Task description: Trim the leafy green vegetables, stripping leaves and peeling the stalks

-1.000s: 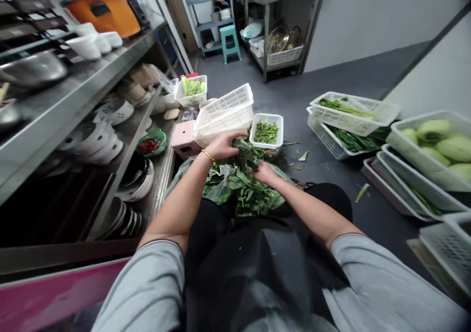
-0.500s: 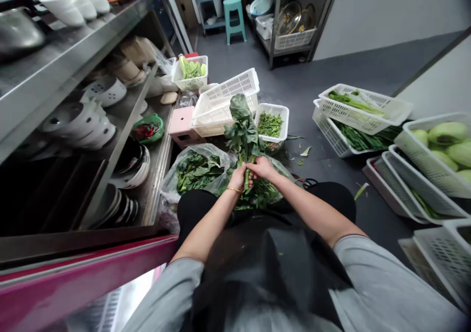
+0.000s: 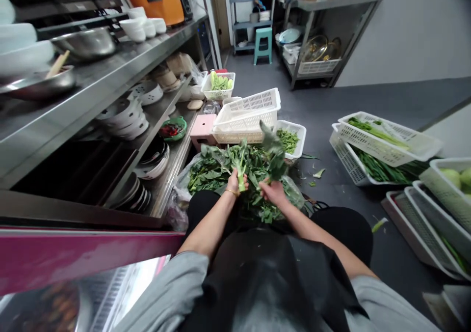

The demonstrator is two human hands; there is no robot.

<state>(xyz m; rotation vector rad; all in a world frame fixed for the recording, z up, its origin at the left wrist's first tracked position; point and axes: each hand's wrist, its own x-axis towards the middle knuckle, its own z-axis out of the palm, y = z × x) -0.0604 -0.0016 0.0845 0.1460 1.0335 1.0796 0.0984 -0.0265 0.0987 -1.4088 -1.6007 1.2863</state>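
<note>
My left hand is closed round a leafy green stalk, its pale thick stem end pointing toward me. A short way to the right, my right hand grips a dark green leaf by its base, the blade standing upward and slightly blurred. Below and behind both hands lie heaped leafy greens in a clear plastic bag. More loose leaves rest close to my lap under the right hand.
White baskets and a pink stool stand just beyond the greens. A small basket of chopped greens is beside them. Metal shelving with bowls runs along the left. Stacked vegetable baskets are at right. A person's arm shows far back.
My hands were together on one stalk; now they are apart, the right hand holding a separate leaf and the left keeping the stalk. The camera view has tilted up and shifted left.
</note>
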